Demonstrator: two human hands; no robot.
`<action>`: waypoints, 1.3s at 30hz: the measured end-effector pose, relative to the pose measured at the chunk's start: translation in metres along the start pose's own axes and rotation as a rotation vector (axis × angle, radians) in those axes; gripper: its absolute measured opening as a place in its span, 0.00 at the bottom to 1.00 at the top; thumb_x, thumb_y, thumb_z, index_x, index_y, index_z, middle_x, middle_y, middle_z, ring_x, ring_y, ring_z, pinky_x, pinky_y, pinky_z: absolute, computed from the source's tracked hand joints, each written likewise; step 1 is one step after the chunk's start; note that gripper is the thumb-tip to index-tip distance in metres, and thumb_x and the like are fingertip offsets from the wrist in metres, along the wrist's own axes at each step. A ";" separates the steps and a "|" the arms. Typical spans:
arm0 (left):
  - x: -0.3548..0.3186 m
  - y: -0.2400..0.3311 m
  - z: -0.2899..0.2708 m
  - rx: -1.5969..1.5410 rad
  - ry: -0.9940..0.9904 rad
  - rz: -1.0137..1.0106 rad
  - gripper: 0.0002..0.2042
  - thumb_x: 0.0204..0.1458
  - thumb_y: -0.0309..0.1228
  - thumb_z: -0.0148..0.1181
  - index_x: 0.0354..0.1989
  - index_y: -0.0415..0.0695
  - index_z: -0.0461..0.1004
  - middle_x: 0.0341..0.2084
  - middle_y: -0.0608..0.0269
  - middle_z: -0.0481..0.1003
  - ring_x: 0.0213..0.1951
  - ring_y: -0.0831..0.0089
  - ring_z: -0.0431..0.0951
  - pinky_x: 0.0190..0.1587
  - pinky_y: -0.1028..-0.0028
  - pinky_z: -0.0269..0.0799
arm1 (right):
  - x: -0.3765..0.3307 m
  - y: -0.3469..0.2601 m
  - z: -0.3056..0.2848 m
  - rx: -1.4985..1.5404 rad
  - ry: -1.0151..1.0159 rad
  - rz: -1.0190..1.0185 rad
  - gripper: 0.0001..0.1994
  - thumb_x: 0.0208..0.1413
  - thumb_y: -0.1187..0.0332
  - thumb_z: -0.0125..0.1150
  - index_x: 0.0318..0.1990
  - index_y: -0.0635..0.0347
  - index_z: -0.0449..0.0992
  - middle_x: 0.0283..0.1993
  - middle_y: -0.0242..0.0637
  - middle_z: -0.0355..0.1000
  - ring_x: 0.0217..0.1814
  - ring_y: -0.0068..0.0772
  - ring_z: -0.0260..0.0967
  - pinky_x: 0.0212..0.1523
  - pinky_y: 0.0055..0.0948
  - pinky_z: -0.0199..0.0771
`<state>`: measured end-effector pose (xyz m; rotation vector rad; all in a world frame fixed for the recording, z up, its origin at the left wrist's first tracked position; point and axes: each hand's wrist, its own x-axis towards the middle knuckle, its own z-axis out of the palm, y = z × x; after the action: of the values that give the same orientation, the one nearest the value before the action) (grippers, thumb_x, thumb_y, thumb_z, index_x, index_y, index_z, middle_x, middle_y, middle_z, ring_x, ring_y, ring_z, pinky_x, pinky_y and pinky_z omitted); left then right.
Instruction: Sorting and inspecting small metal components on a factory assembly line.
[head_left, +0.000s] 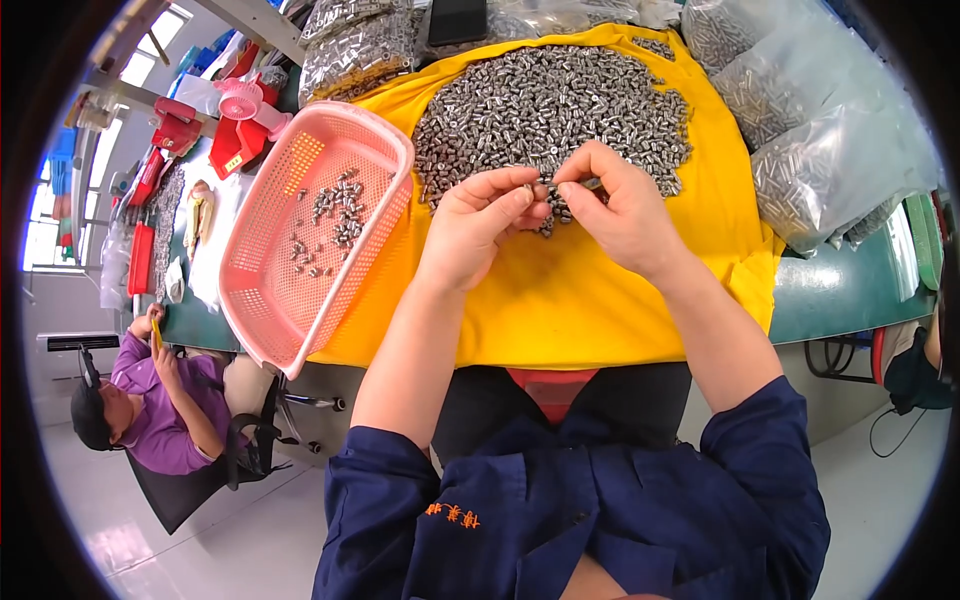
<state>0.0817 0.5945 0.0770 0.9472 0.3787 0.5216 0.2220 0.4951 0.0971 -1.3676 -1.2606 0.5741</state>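
Note:
Close together at the near edge of a wide heap of small metal cylinders (540, 105), both my hands are raised over a yellow cloth (560, 310). My left hand (483, 222) pinches a small metal part (530, 187) between thumb and fingertips. Thumb and forefinger of my right hand (618, 205) are pressed together just beside it; what they grip is too small to make out. To the left, a pink plastic basket (335, 125) tilts slightly and has several of the metal parts (340, 210) scattered on its bottom.
Clear bags full of metal parts (800, 180) stand at the right, and more packed bags (360, 45) lie at the back left beside a black phone (457, 20). A small pink fan (240, 98) stands past the basket. Another person (175, 405) sits at the left.

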 end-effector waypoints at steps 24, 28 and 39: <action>0.001 -0.008 0.007 0.127 0.025 0.096 0.07 0.46 0.19 0.53 0.34 0.37 0.70 0.28 0.60 0.73 0.30 0.75 0.74 0.35 0.78 0.71 | -0.004 -0.005 0.003 -0.278 0.012 -0.159 0.02 0.45 0.75 0.49 0.28 0.62 0.65 0.23 0.41 0.67 0.24 0.36 0.67 0.24 0.28 0.66; 0.001 -0.010 0.005 0.174 0.034 0.178 0.07 0.45 0.18 0.53 0.34 0.36 0.70 0.28 0.60 0.73 0.30 0.76 0.74 0.35 0.79 0.71 | -0.005 -0.002 0.007 -0.264 0.018 -0.153 0.02 0.45 0.75 0.48 0.29 0.61 0.64 0.23 0.42 0.67 0.23 0.38 0.67 0.24 0.29 0.65; -0.021 0.024 0.008 0.354 0.301 0.487 0.04 0.44 0.19 0.54 0.30 0.37 0.70 0.25 0.64 0.73 0.27 0.79 0.72 0.33 0.81 0.68 | -0.001 0.000 -0.007 0.081 0.116 -0.007 0.01 0.49 0.75 0.49 0.30 0.61 0.66 0.20 0.26 0.61 0.20 0.13 0.55 0.20 0.15 0.56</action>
<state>0.0630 0.5886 0.1036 1.3178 0.5244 1.0729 0.2279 0.4915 0.0988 -1.3097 -1.1367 0.5273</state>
